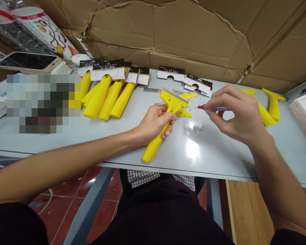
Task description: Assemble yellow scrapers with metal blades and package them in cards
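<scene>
My left hand (158, 123) is closed around the neck of a yellow scraper (154, 144), its wide head tilted up and a blade along the top edge. In my right hand (236, 110) is a slim screwdriver (202, 107) with a clear and red handle, pinched between the fingers. Its tip meets a small screw (182, 107) at the right end of the scraper head. Behind the head lie further yellow plastic pieces (185, 114), partly hidden. A loose metal blade (151, 90) and a tiny screw (200, 129) rest on the table.
Several yellow scrapers with card labels (109, 93) lie at the left. Spare cards (172, 73) sit at the back, before a cardboard wall (181, 34). More yellow handles (272, 105) are at the right. A phone (28, 62) and a blurred-out patch occupy the far left.
</scene>
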